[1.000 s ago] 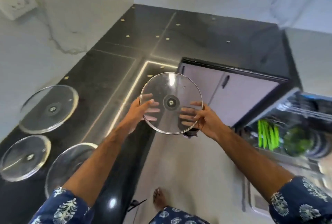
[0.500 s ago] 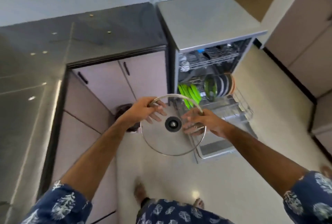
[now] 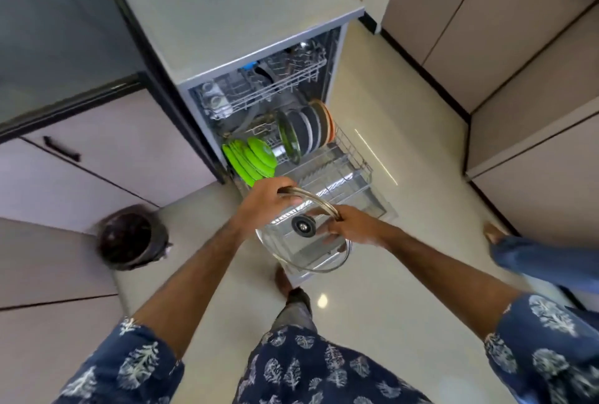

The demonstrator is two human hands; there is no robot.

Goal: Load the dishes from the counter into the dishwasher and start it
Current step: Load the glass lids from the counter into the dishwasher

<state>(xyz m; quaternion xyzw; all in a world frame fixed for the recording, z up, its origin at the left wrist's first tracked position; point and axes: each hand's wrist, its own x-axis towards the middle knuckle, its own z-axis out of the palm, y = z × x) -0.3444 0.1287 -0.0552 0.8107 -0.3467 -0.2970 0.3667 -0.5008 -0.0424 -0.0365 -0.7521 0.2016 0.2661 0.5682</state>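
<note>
A home kitchen; open dishwasher (image 3: 265,86) holding plates (image 3: 251,157); cabinets (image 3: 505,31); countertop (image 3: 61,31).

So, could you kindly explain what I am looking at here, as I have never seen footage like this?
There is no machine: a person wears a camera on the head, looking down at their own arms. Their left hand and right hand both grip a round glass lid by its metal rim, above the open dishwasher. Its lower rack is pulled out and holds green plates and dark plates standing on edge. A dark bin stands on the floor to the left.
</note>
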